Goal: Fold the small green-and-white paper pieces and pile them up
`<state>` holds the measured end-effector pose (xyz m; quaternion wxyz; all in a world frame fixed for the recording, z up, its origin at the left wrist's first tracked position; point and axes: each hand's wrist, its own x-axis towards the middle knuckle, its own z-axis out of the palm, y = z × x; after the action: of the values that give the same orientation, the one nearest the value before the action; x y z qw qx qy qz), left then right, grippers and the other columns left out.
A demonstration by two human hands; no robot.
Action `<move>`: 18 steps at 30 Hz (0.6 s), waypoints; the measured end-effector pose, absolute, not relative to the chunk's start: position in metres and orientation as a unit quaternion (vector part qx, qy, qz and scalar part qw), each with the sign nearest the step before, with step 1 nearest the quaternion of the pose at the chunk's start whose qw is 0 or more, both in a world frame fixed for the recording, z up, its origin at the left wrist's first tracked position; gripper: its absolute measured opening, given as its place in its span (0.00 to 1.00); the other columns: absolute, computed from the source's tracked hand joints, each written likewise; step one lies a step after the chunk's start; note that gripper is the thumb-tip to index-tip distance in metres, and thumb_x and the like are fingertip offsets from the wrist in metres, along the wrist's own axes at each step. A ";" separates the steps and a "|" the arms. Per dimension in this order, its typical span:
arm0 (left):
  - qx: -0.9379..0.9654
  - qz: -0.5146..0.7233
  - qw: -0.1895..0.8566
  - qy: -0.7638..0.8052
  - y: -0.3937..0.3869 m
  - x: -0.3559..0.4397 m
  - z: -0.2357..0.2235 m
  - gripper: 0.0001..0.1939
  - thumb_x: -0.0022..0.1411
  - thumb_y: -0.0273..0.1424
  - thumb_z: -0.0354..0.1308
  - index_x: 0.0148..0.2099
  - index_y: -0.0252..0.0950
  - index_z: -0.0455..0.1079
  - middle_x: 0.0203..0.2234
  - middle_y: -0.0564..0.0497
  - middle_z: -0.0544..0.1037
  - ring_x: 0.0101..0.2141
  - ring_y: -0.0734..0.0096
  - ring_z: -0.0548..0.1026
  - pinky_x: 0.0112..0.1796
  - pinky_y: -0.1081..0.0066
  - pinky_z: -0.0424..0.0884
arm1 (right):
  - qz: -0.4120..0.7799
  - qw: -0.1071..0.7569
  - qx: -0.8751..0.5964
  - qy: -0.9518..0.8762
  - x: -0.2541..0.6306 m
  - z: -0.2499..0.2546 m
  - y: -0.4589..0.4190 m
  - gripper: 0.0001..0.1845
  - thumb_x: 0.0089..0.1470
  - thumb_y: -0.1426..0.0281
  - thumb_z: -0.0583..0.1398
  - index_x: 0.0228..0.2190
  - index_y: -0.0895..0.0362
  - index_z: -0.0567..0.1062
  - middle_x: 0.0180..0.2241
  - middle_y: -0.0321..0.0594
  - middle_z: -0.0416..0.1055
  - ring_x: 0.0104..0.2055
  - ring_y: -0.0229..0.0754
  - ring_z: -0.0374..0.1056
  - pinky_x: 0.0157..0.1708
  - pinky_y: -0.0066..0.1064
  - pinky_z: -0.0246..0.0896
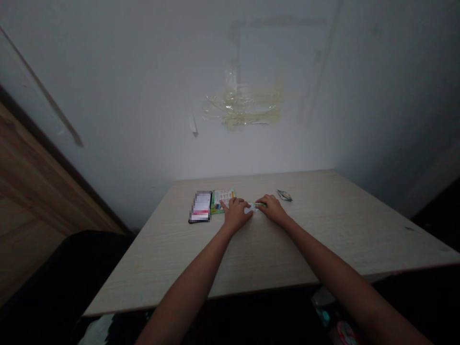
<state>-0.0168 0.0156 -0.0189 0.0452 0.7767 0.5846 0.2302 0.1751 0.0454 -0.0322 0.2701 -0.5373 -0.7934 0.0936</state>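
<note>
Near the middle of the table, my left hand (pixel 237 214) rests with bent fingers, its thumb side at a small whitish, partly shiny piece (pixel 249 209). Its outer fingers lie by the right edge of a green and white printed sheet (pixel 222 195). My right hand (pixel 273 209) is closed, fingertips pinched on the other end of the whitish piece, where a thin green edge shows. The piece is too small and dim to name. Both hands are low over the tabletop, a short gap apart.
A phone (pixel 200 207) with a lit, blurred screen lies left of the sheet. Beyond my right hand is a small, dark, patterned flat piece (pixel 284 195). The pale wooden table (pixel 172 249) meets a wall (pixel 143 96) with old tape (pixel 247 112). Wooden boards (pixel 43 177) stand left.
</note>
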 end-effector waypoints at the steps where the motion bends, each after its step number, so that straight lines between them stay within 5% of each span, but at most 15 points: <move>1: 0.776 0.227 0.045 0.586 0.016 -0.017 -0.019 0.14 0.59 0.44 0.59 0.46 0.48 0.75 0.53 0.50 0.73 0.61 0.50 0.57 0.57 0.29 0.27 | 0.094 0.270 -0.539 -0.793 0.175 -0.033 0.046 0.13 0.58 0.63 0.60 0.42 0.54 0.79 0.41 0.43 0.74 0.47 0.44 0.64 0.49 0.31 0.54; 18: 0.764 0.218 0.055 0.605 0.019 -0.013 -0.018 0.17 0.57 0.48 0.61 0.45 0.47 0.75 0.54 0.50 0.71 0.59 0.50 0.58 0.58 0.29 0.30 | 0.071 0.252 -0.556 -0.789 0.170 -0.027 0.040 0.13 0.57 0.62 0.60 0.40 0.57 0.76 0.42 0.44 0.73 0.48 0.45 0.63 0.47 0.33 0.53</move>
<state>-0.0131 0.0188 -0.0179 0.0552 0.7641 0.6047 0.2180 0.1702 0.0396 -0.0268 0.2522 -0.5558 -0.7889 0.0711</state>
